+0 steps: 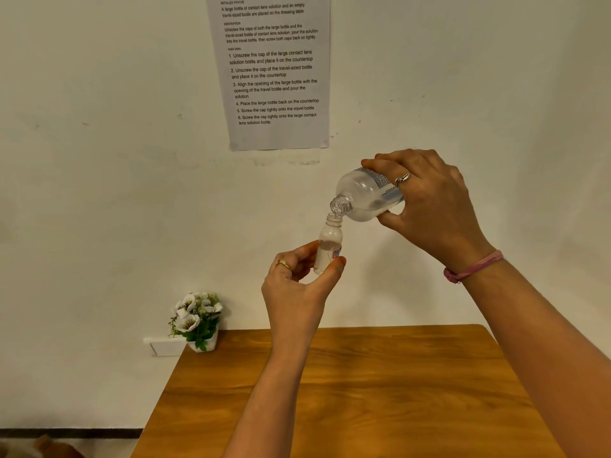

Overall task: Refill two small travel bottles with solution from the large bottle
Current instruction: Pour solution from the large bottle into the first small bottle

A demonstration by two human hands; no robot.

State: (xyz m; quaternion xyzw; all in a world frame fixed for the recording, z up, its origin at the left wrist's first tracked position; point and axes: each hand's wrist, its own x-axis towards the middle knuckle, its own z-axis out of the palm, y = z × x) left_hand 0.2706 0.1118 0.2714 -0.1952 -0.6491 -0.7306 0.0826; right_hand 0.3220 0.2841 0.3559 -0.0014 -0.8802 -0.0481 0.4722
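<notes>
your left hand [299, 285] pinches the uncapped travel bottle [327, 247] upright above the wooden table [380, 391]; beyond it your right hand [426, 203] grips the tilted large bottle [365, 196], mouth at its neck; pouring seems underway; next, level off before overflow.

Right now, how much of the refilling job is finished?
Done: both bottles are uncapped. In hand: the right hand tips the large bottle over the small travel bottle, held by the left hand. Left: recapping; no second travel bottle is in view.
</notes>
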